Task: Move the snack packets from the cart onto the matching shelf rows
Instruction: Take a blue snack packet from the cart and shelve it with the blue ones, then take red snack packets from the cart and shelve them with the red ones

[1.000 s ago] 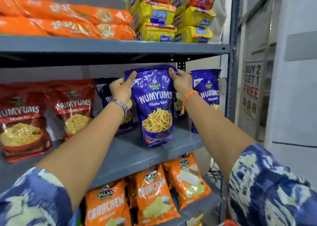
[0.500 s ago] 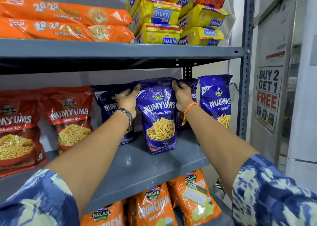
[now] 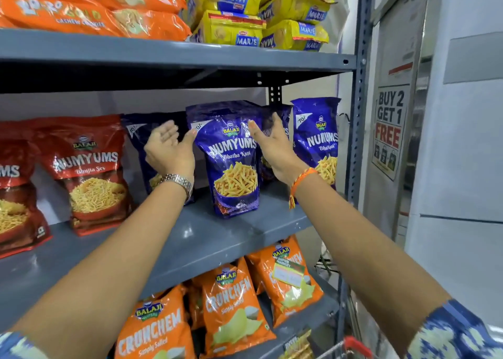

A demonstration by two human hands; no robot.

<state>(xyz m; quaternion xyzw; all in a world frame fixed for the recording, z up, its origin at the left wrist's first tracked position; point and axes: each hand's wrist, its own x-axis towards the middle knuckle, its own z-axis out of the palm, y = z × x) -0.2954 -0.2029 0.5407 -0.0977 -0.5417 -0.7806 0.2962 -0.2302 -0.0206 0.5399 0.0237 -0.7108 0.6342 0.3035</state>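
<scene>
Placement of the glossy blue Numyums Bhatha Kani pouch looked done: it stood upright on the grey metal middle shelf among matching blue pouches. We had our left hand and right hand spread beside it, gripping nothing. How many packets waited in the red-handled cart we could not tell.

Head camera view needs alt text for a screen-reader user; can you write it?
Both hands, left and right, open on either side of an upright blue Numyums Bhatha Kani packet on the grey middle shelf, among matching blue packets, red Numyums packets to the left.
</scene>
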